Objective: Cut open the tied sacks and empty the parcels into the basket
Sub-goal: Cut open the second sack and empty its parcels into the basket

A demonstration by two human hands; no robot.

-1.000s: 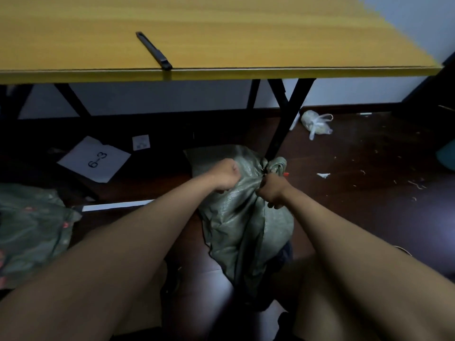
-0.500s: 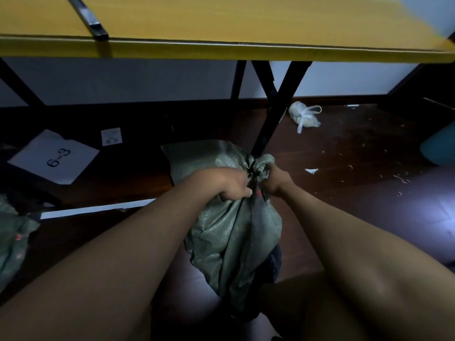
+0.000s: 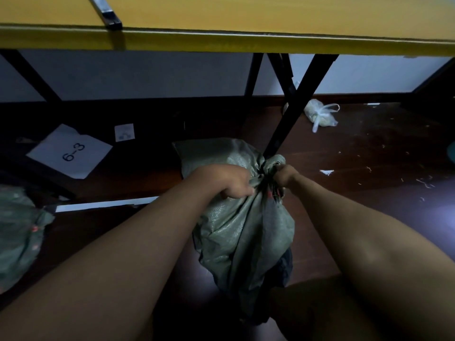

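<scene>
Both your hands are on the green sack (image 3: 236,225), right at its tied neck. Your left hand (image 3: 227,182) is fisted, grip clamped on a bunch of sack fabric just left of the knot. Your right hand (image 3: 284,174) is closed on the neck from the other side, grip pinched tight on the gathered top; fingertips hidden in the folds, so can't tell exactly what they pinch. The two grips are nearly touching, w/ the knot between them. Some red bits show just under the right grip, too small to tell what.

The sack sits on the dark wood floor (image 3: 369,193) in front of you, body hanging down and toward you from the grips, bulging below the left grip. Beyond the grips a black desk leg (image 3: 293,112) slants up to the yellow desk (image 3: 246,43) overhead.

On the desk edge, up and left of the grips, lies a dark tool (image 3: 108,14), one end at the rim; prob. a cutter but can't confirm. Far left of the left grip, a second green sack (image 3: 17,232) lies on the floor. Also left: a paper sheet (image 3: 70,151) marked "6-3" and a small slip (image 3: 124,132) near it. Beyond the right grip, past the desk leg, a small knotted plastic bag (image 3: 320,115).
</scene>
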